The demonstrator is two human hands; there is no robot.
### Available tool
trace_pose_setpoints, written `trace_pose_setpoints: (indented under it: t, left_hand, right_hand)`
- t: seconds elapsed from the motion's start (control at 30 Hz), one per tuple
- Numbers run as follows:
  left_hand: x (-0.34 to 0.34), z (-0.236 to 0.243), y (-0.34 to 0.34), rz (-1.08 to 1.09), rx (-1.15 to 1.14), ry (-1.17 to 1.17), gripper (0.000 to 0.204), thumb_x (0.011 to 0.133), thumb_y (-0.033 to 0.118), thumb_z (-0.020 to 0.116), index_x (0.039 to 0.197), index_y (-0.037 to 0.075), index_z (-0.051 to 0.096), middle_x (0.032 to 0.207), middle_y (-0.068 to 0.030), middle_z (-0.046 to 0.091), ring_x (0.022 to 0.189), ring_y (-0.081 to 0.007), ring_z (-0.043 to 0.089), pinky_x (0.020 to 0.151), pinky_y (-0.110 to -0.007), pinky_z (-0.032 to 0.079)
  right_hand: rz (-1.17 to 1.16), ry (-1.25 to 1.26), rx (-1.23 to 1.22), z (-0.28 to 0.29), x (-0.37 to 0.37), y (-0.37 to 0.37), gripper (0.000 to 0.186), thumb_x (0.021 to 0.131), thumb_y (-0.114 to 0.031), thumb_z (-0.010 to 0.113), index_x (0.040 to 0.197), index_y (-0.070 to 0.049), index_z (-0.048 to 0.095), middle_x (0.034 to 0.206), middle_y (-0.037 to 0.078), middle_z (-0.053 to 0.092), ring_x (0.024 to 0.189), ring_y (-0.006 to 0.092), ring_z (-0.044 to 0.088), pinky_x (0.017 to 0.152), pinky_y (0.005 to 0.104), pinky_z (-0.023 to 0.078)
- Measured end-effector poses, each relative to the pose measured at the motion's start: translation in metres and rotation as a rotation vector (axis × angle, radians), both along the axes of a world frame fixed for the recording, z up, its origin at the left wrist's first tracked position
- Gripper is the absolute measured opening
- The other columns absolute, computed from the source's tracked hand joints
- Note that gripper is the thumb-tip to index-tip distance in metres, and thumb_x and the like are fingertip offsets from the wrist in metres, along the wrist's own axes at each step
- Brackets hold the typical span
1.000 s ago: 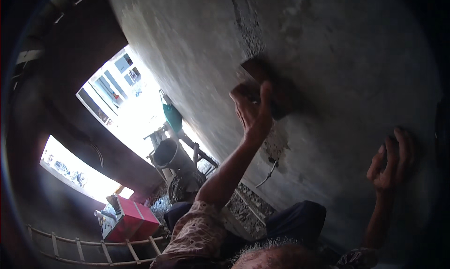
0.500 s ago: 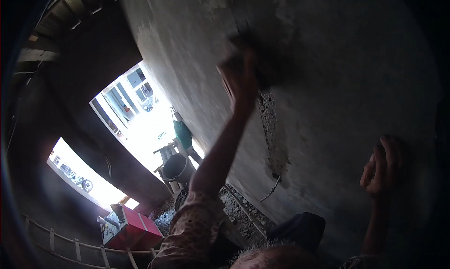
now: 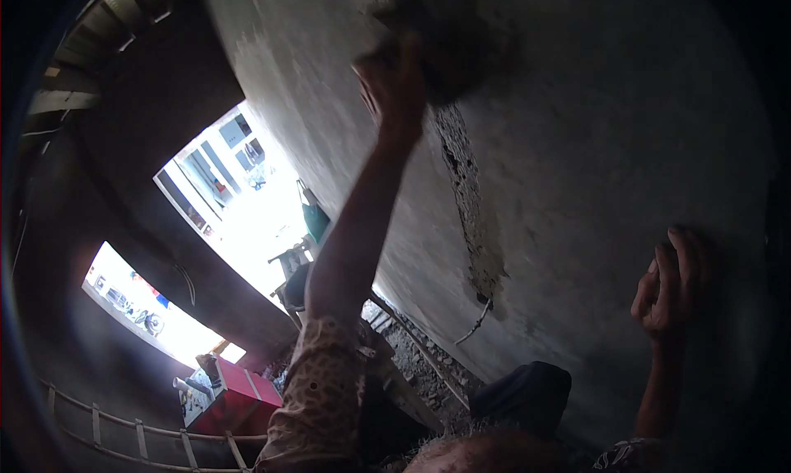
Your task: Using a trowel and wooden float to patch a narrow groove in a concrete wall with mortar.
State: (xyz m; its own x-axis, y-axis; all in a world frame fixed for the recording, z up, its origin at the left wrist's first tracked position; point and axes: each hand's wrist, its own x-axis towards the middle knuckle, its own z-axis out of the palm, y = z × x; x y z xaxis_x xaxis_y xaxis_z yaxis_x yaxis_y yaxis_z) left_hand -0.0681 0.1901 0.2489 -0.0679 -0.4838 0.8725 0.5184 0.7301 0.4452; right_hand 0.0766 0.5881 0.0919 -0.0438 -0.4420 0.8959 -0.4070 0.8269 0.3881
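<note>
Arm (image 3: 358, 222) outstretched, the left hand (image 3: 391, 86) grasps a dark flat tool (image 3: 461, 61) right of its fingers, while the right hand (image 3: 671, 296), fingers loosely bent and free, touches the wall (image 3: 577, 168).

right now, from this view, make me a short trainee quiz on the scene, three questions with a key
1. Which hand holds the flat tool? A) left B) right C) both

2. True or false: the cable hangs at the upper end of the rough strip.

3. What colour is the box at the lower left of the view?

Key:
1. A, the left hand.
2. False; the cable hangs at the lower end of the rough strip.
3. Red-pink.
</note>
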Motion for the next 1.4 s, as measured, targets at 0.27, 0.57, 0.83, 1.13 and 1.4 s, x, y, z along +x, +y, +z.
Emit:
trace_pose_setpoints:
  t: [0.27, 0.57, 0.83, 1.13, 1.4]
  left_hand:
    - [0.024, 0.024, 0.006, -0.158, -0.255, -0.148, 0.071, 0.083, 0.049, 0.074, 0.12, -0.008, 0.055, 0.116, -0.0256, 0.063, 0.114, -0.0375, 0.06, 0.095, -0.045, 0.048]
    - [0.029, 0.059, -0.003, 0.026, -0.515, -0.086, 0.063, 0.088, 0.037, 0.068, 0.133, -0.003, 0.051, 0.129, -0.0248, 0.057, 0.115, -0.0396, 0.057, 0.097, -0.046, 0.047]
    - [0.048, 0.084, 0.007, -0.274, -0.206, -0.099, 0.041, 0.09, 0.032, 0.067, 0.108, -0.005, 0.067, 0.095, -0.0197, 0.071, 0.093, -0.0318, 0.067, 0.079, -0.045, 0.051]
    - [0.05, 0.038, 0.021, -0.009, -0.452, -0.037, 0.046, 0.093, 0.038, 0.063, 0.12, 0.002, 0.061, 0.11, -0.0274, 0.064, 0.106, -0.0437, 0.061, 0.089, -0.049, 0.047]
    - [0.045, -0.12, 0.023, -0.16, -0.414, -0.124, 0.076, 0.088, 0.03, 0.071, 0.141, -0.013, 0.036, 0.109, -0.0257, 0.053, 0.098, -0.0387, 0.057, 0.081, -0.046, 0.05]
  right_hand:
    - [-0.013, -0.003, -0.011, -0.007, -0.001, 0.006, 0.028, 0.087, 0.004, 0.051, 0.114, 0.004, 0.058, 0.126, 0.021, 0.058, 0.115, 0.0383, 0.056, 0.095, 0.0497, 0.046]
    - [0.005, 0.006, 0.013, -0.003, 0.001, 0.005, 0.025, 0.088, 0.004, 0.051, 0.112, 0.004, 0.058, 0.126, 0.022, 0.058, 0.114, 0.0385, 0.056, 0.095, 0.0502, 0.047]
    - [-0.013, -0.027, 0.039, -0.001, 0.004, 0.007, 0.023, 0.089, 0.003, 0.05, 0.111, 0.004, 0.059, 0.125, 0.022, 0.059, 0.115, 0.0376, 0.056, 0.095, 0.0493, 0.047]
    - [-0.038, 0.039, 0.048, 0.0, -0.002, 0.004, 0.023, 0.09, 0.0, 0.053, 0.112, 0.002, 0.062, 0.127, 0.019, 0.058, 0.115, 0.0338, 0.056, 0.096, 0.0467, 0.048]
    - [-0.103, 0.069, 0.085, 0.008, 0.006, 0.001, 0.022, 0.089, -0.001, 0.055, 0.11, 0.002, 0.061, 0.125, 0.019, 0.058, 0.113, 0.0337, 0.057, 0.094, 0.0469, 0.049]
